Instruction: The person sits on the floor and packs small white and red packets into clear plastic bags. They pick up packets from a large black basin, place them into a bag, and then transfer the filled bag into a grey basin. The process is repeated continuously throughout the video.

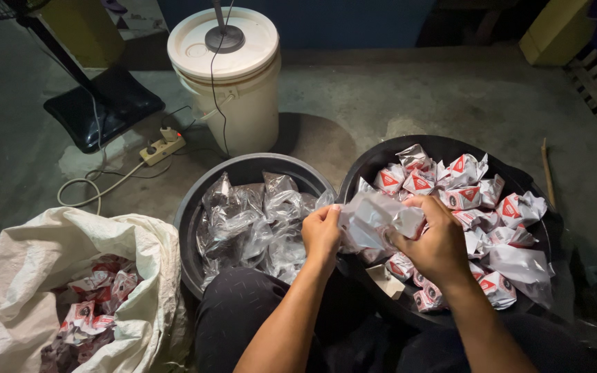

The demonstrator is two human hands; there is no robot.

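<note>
My left hand (321, 233) and my right hand (435, 243) both grip one crumpled white paper wrapper (374, 222), held between them above the rims of two black tubs. The right tub (554, 228) holds several white paper-wrapped packets with red markings (461, 197). The left tub (191, 207) holds several clear plastic bags with dark contents (250, 224). My knees in dark trousers show at the bottom.
A white woven sack (50, 262) at the lower left holds several crumpled red-and-white wrappers. Behind the tubs stands a white lidded bucket (233, 90) with a cable over it. A power strip (162, 147) and a fan base (101, 107) lie on the concrete floor at left.
</note>
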